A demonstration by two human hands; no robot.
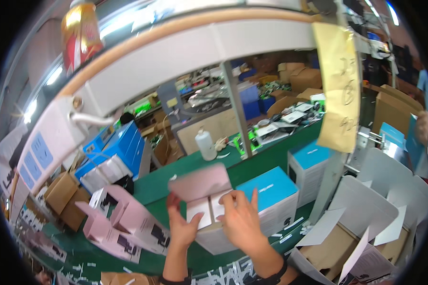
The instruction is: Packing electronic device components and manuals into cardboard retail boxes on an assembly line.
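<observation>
Between my hands stands a white carton [217, 239], its lid [202, 182] raised and smeared by motion, pinkish in this light. Two pale inner flaps lie folded inward across its mouth. My left hand [182, 223] is open at the carton's left side, thumb over the left flap [200, 213] and fingers spread beside the lid. My right hand [242, 222] rests on the right flap [217, 205]; some of its fingers are bent, one points up, and they stand apart. Right behind that hand is a closed box with a blue top [270, 188].
Pinkish open cartons [135, 223] stand at left, grey-white open cartons [349, 209] at right. Another blue-topped box [309, 164] sits beside a metal post. A white bottle [205, 144] is on the green bench [169, 174]. Paper scraps litter the near edge. Another person's hand [422, 127] shows at far right.
</observation>
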